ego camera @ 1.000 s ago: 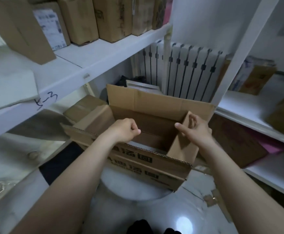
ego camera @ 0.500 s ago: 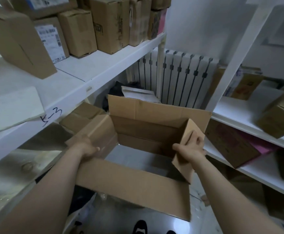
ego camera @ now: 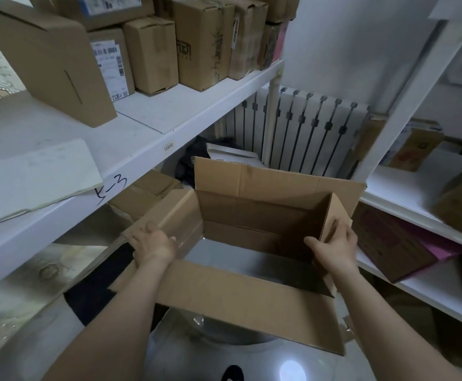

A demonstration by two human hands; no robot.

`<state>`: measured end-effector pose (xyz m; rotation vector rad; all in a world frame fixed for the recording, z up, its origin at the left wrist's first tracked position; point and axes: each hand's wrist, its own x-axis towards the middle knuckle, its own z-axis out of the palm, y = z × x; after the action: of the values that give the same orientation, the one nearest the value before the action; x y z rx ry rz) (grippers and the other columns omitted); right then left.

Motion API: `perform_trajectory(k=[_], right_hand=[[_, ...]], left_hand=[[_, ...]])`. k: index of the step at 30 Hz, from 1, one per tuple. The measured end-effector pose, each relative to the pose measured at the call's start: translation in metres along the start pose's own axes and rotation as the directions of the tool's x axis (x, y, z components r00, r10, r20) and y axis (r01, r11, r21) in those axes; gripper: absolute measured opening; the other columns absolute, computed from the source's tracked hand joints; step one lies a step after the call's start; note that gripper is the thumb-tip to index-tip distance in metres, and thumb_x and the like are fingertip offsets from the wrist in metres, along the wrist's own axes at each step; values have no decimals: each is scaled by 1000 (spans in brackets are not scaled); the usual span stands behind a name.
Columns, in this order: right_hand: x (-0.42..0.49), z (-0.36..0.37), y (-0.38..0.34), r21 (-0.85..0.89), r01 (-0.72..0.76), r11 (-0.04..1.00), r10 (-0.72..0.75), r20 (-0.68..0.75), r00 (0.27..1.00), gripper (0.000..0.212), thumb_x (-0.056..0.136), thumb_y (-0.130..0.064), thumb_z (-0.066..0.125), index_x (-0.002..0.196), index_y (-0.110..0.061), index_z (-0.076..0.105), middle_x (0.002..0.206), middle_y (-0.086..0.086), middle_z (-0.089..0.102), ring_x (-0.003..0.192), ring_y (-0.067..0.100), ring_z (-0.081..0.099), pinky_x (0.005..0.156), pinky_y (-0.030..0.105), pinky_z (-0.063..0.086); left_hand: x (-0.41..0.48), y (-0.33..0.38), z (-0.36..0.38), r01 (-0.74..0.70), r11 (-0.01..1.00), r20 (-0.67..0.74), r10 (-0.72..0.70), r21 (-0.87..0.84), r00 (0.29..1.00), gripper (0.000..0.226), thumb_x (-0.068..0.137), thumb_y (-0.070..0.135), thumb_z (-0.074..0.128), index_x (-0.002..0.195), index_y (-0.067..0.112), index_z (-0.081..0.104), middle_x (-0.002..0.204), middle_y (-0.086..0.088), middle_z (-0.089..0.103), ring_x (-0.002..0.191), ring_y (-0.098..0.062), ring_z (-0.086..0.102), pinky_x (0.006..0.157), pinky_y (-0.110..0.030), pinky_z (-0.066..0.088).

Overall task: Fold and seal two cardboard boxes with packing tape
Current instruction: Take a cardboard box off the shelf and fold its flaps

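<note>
Barely anything's changed from half a sec ago: the cardboard box (ego camera: 251,215) is still held up open between the shelves (ego camera: 169,125), near flap flopped down. Left hand (ego camera: 152,247) has its grip wrapped on the left flap (ego camera: 177,213). Right hand (ego camera: 334,250) has its grip pinching the upright right flap (ego camera: 331,213), thumb inside.

White shelf (ego camera: 183,114) — stacked parcels (ego camera: 152,53), radiator (ego camera: 306,133)
</note>
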<state>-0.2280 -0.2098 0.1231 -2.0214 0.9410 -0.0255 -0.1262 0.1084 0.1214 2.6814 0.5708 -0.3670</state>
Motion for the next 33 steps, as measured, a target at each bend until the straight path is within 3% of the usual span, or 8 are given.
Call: perform_trajectory(k=[7,12,15,19,25,28,32,33], right_hand=[[-20,25,3,-48,44,998,-46,-51,998,89,86,-26,65,156,-22,10,161,1,9,147,30,18,118,49,26],[-33,31,3,-125,52,991,-60,-64,996,81,88,-8,59,156,-20,15,161,2,12,146,27,17,120,45,20],[-37,33,7,-178,65,982,-81,-81,993,81,85,1,57,154,-19,19,160,4,17,144,29,22,120,49,21],[-39,31,13,-216,108,970,-133,-103,986,78,84,5,56,152,-16,24,157,6,26,141,30,29,118,49,24],[-37,28,22,-232,162,959,-190,-106,976,74,85,5,54,151,-13,27,156,7,29,141,28,29,117,49,24],[-37,28,24,-248,183,951,-216,-110,970,72,84,5,53,150,-12,29,154,9,31,141,29,30,117,50,25],[-37,31,23,-241,187,952,-218,-110,970,74,83,7,53,150,-12,29,154,8,28,138,31,32,117,47,26],[-37,32,23,-251,186,950,-219,-111,969,74,82,7,53,150,-12,29,155,8,28,137,31,33,116,46,26]], left_hand=[[29,-10,6,145,965,63,-135,-218,989,84,100,24,49,148,-9,-11,153,-29,25,137,-42,32,110,-52,34],[23,-10,4,247,874,52,-249,-418,967,69,97,2,49,147,-15,4,140,-31,43,125,-42,49,99,-45,45],[19,-12,14,314,786,72,-328,-533,942,68,94,1,54,148,-11,13,139,-32,44,124,-43,50,102,-52,45],[7,-19,30,285,698,17,-364,-657,931,50,95,6,54,140,-3,36,127,-25,56,110,-40,59,90,-49,52],[-16,-20,46,-20,748,-235,-183,-663,955,24,96,-1,46,117,4,58,114,-20,63,103,-39,62,85,-48,53],[-24,-25,53,-199,820,-320,21,-536,947,43,95,-6,45,134,7,56,128,-18,56,116,-37,55,97,-48,47],[-32,-27,60,-397,872,-392,271,-286,879,42,98,41,51,138,30,51,138,3,49,125,-19,45,106,-41,39],[-32,-29,63,-468,865,-385,376,-182,843,43,98,33,52,141,29,48,142,1,47,127,-19,43,107,-40,38]])
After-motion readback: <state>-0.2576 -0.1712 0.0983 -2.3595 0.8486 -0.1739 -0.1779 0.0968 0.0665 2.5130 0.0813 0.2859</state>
